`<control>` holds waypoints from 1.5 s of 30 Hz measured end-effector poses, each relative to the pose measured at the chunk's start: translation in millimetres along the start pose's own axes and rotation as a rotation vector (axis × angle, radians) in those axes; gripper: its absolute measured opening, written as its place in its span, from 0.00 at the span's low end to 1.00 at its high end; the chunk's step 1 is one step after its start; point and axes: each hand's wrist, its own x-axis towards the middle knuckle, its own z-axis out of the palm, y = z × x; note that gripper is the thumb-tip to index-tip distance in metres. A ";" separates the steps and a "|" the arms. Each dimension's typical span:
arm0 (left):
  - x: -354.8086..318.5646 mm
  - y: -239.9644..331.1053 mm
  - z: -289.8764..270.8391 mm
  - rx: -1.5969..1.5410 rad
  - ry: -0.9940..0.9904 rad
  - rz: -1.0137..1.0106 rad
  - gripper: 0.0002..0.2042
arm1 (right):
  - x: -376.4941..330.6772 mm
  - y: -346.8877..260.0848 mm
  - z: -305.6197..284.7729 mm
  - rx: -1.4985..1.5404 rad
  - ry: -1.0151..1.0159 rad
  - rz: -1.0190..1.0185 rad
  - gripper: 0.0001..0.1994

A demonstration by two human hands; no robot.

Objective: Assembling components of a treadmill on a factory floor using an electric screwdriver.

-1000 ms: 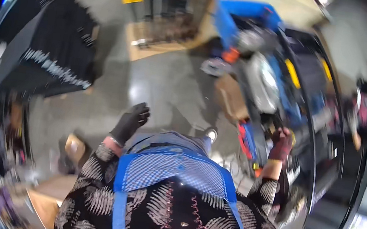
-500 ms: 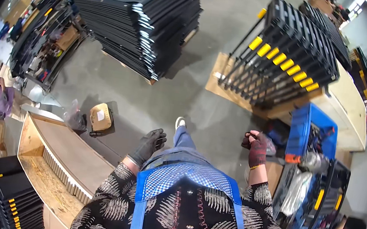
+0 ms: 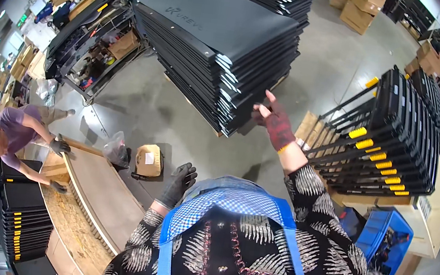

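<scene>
My right hand [image 3: 278, 127], in a dark red glove with bare fingertips, reaches forward with its fingers apart and holds nothing. It is nearest the tall stack of black flat panels [image 3: 207, 22], whose near corner shows white edges; whether it touches the stack I cannot tell. My left hand [image 3: 176, 186], in a dark grey glove, hangs low beside my blue checked apron [image 3: 228, 200], its fingers loosely bent and nothing seen in it. Left of it lies a light brown board [image 3: 107, 192] on a wooden workbench [image 3: 74, 235].
A person in purple [image 3: 19, 125] leans over the bench's far end. A tan basket [image 3: 149, 160] and a clear bag [image 3: 117, 149] are on the floor. At right stand black frames with yellow sleeves [image 3: 393, 132] and a blue bin [image 3: 388, 232]. A black cart [image 3: 98, 49] is far left.
My right hand has risen forward from beside the blue bin toward the panel stack, its fingers spreading. The view has turned right and come nearer the stack. The person in purple now leans over the bench.
</scene>
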 end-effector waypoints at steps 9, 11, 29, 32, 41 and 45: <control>81.3 60.4 -87.4 -0.243 0.052 -0.131 0.18 | 144.8 -35.9 108.3 -0.264 0.213 0.107 0.28; 110.4 84.0 -113.1 -0.105 -0.072 -0.103 0.18 | 158.8 -33.9 117.4 -0.307 0.294 0.138 0.27; 364.8 375.4 -184.4 -0.197 -0.276 0.245 0.24 | 34.8 0.1 125.5 -0.260 0.724 -0.227 0.16; 360.5 382.6 -179.9 -0.420 -0.423 0.067 0.24 | -16.5 -3.1 72.3 -0.124 1.043 -0.294 0.17; 313.1 349.6 -151.2 0.057 -0.390 -0.030 0.27 | -62.2 90.1 32.2 0.637 1.345 -0.194 0.11; 286.3 388.0 -145.2 0.532 -0.919 -0.400 0.25 | 24.3 74.1 188.2 0.342 0.522 0.226 0.18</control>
